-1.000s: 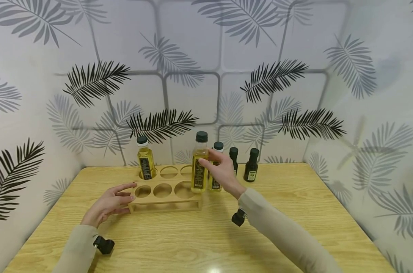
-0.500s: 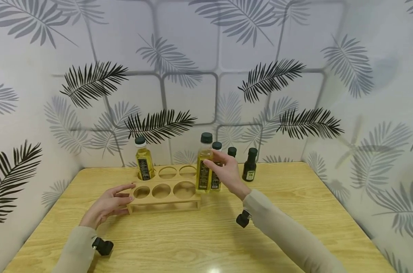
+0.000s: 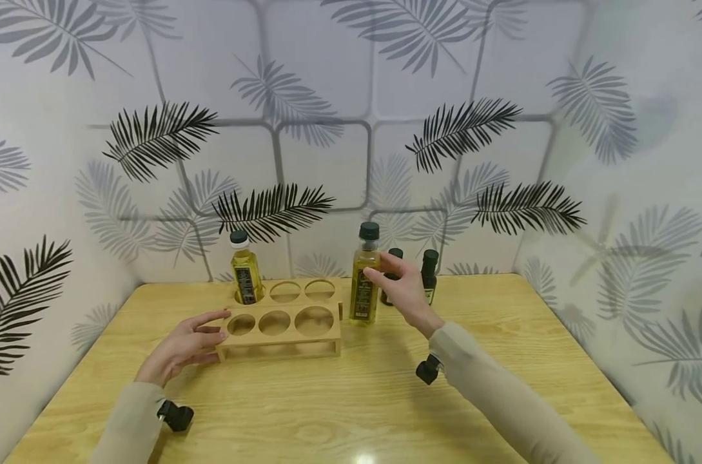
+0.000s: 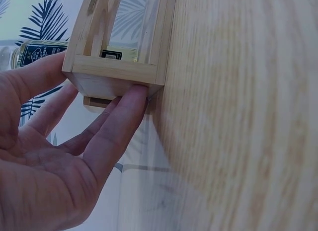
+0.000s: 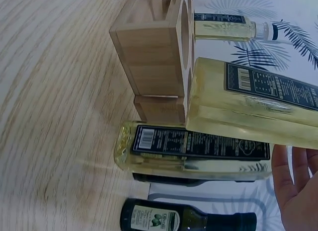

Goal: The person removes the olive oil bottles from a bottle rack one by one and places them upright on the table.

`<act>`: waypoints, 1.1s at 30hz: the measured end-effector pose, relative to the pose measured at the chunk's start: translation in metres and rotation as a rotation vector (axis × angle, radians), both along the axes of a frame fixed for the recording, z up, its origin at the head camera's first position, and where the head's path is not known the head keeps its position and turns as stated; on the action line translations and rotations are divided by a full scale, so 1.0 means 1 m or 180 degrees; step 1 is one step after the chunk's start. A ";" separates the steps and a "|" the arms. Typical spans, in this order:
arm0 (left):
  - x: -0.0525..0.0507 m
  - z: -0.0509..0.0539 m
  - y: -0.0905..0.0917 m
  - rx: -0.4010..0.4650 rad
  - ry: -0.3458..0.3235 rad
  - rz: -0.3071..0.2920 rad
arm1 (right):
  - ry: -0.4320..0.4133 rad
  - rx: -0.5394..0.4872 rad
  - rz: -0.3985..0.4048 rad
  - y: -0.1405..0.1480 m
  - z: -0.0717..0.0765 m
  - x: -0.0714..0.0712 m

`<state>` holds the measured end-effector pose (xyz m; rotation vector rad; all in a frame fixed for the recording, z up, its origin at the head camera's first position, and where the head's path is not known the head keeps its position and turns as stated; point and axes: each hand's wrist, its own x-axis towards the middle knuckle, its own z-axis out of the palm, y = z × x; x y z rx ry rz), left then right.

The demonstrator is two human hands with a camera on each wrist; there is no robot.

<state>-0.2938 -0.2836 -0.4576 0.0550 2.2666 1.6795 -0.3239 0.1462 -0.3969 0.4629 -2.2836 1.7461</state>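
My right hand (image 3: 401, 290) holds a clear bottle of yellow oil (image 3: 365, 283) with a dark green cap, just right of a two-tier wooden rack (image 3: 281, 350). In the right wrist view this bottle (image 5: 248, 102) is off the table, its base near the rack's end. Another oil bottle (image 5: 194, 149) stands on the table behind it, hidden in the head view. My left hand (image 3: 182, 345) touches the rack's left end, its extended fingers (image 4: 117, 121) against the end piece. One oil bottle (image 3: 246, 274) stands in the back-left hole.
Two small dark bottles stand toward the back right, one (image 3: 394, 250) partly behind my right hand, the other (image 3: 429, 274) farther right. Past the wooden table (image 3: 356, 399) rises a leaf-patterned wall (image 3: 327, 84).
My right hand has carried the oil bottle rightward, from over the rack's right end to beside it, covering the standing oil bottle in the head view. My left hand stays at the rack.
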 end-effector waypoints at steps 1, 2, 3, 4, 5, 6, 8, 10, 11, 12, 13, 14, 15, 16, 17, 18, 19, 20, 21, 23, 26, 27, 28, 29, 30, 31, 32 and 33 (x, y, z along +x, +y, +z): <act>0.000 0.001 0.001 0.0002 0.0013 -0.0012 | 0.0004 -0.0011 0.0003 0.003 0.000 0.000; -0.001 0.001 0.002 0.0000 0.0029 -0.0024 | -0.0001 -0.0031 0.0007 0.006 0.000 0.000; -0.002 0.001 0.004 0.0001 0.0032 -0.0026 | -0.0001 -0.0035 -0.0003 0.009 0.000 0.000; -0.002 0.001 0.005 0.0001 0.0037 -0.0030 | 0.0011 -0.0041 -0.0014 0.012 0.000 0.000; -0.002 0.001 0.006 0.0004 0.0038 -0.0025 | 0.0006 -0.0055 -0.0021 0.014 -0.001 0.000; -0.002 0.000 0.007 0.0010 0.0034 -0.0020 | 0.0012 -0.0056 -0.0025 0.017 -0.001 0.000; -0.002 -0.001 0.007 0.0009 0.0015 0.0005 | 0.0030 -0.0059 -0.0030 0.021 -0.003 -0.001; -0.001 -0.003 0.006 0.0014 0.0001 0.0019 | 0.0042 -0.0024 -0.0056 0.025 -0.003 -0.002; -0.001 -0.003 0.006 0.0021 -0.0006 0.0024 | 0.0039 -0.0008 -0.0055 0.027 -0.003 -0.002; 0.000 -0.004 0.005 0.0025 -0.0008 0.0024 | 0.0042 0.0008 -0.0057 0.028 -0.002 -0.003; 0.000 -0.004 0.004 0.0027 -0.0007 0.0025 | 0.0039 0.0015 -0.0066 0.030 -0.002 -0.004; 0.000 -0.004 0.003 0.0028 -0.0001 0.0024 | 0.0047 0.0019 -0.0066 0.032 -0.001 -0.004; 0.000 -0.004 0.003 0.0037 0.0004 0.0034 | 0.0052 0.0022 -0.0063 0.033 -0.001 -0.005; 0.000 -0.003 0.002 0.0039 0.0010 0.0039 | 0.0059 0.0020 -0.0056 0.034 0.000 -0.006; 0.000 -0.003 0.002 0.0037 0.0016 0.0044 | 0.0061 0.0021 -0.0053 0.036 0.000 -0.007; 0.000 -0.002 0.002 0.0036 0.0020 0.0046 | 0.0054 0.0029 -0.0063 0.037 0.000 -0.007; 0.000 -0.002 0.001 0.0035 0.0022 0.0047 | 0.0056 0.0035 -0.0060 0.039 0.000 -0.008; 0.001 -0.002 0.001 0.0037 0.0024 0.0045 | 0.0051 0.0045 -0.0066 0.040 0.000 -0.008; 0.001 -0.001 0.001 0.0037 0.0026 0.0040 | 0.0041 0.0063 -0.0078 0.041 0.000 -0.008; 0.001 -0.001 0.000 0.0032 0.0028 0.0028 | 0.0014 0.0113 -0.0107 0.043 0.000 -0.009; 0.002 -0.001 0.000 0.0029 0.0032 0.0023 | -0.0022 0.0178 -0.0121 0.047 -0.001 -0.011; 0.002 -0.001 0.000 0.0023 0.0036 0.0014 | -0.0035 0.0185 -0.0115 0.048 -0.002 -0.011; 0.002 -0.001 0.000 0.0021 0.0032 0.0019 | -0.0047 0.0196 -0.0114 0.050 -0.002 -0.012; 0.001 -0.001 0.000 0.0022 0.0026 0.0029 | -0.0070 0.0191 -0.0114 0.051 -0.003 -0.012; 0.001 -0.001 0.000 0.0021 0.0020 0.0036 | -0.0082 0.0189 -0.0108 0.053 -0.004 -0.013; 0.001 0.000 0.000 0.0018 0.0026 0.0024 | -0.0103 0.0178 -0.0111 0.054 -0.005 -0.013; 0.001 0.000 0.000 0.0017 0.0029 0.0020 | -0.0118 0.0159 -0.0110 0.055 -0.005 -0.014; 0.001 0.000 0.000 0.0014 0.0031 0.0018 | -0.0133 0.0145 -0.0120 0.057 -0.006 -0.014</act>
